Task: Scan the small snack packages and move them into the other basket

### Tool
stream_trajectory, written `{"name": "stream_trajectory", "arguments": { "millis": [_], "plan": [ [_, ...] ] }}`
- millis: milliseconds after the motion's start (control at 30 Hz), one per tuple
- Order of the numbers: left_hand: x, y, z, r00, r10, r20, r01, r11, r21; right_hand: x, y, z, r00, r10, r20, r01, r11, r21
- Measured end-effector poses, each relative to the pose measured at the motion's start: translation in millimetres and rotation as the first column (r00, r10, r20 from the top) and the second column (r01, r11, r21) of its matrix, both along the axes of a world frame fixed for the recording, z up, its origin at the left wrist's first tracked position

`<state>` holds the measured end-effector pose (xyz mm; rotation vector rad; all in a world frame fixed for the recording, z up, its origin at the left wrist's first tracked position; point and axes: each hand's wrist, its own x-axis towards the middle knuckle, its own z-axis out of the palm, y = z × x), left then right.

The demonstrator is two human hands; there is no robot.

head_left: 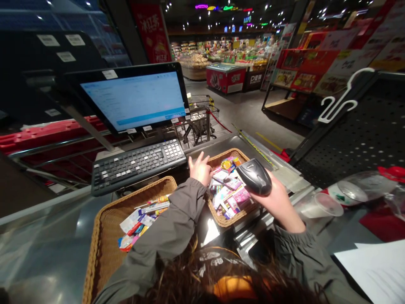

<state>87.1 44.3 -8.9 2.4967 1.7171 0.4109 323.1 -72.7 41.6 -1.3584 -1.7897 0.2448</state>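
Grey sleeves [167, 228] reach; right hand [275, 198] grips black plastic barcode scanner [255, 177].

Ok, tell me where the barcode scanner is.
Head view: the barcode scanner is in the right hand, above the far wicker basket, right of the keyboard.

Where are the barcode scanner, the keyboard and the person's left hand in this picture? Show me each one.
Barcode scanner [254, 176], head view, on its dark shell.
Keyboard [138, 166], head view, on the middle keys.
Left hand [200, 169], head view, on the back of the hand.
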Motion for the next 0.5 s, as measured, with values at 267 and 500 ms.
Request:
{"name": "stream_trajectory", "arguments": {
  "millis": [267, 500],
  "plan": [
    [-86, -62, 87.6, 0.984, 0.155, 0.088, -0.178, 0.87, 0.461, -52, 7, 22.1, 0.986, 0.131, 0.105, -0.147, 0.976, 0.161],
    [-151, -106, 98.1, 0.945, 0.31, 0.108, -0.319, 0.792, 0.521, -123, 2, 40.1, 0.88, 0.379, 0.287, -0.434, 0.888, 0.156]
  ]
}}
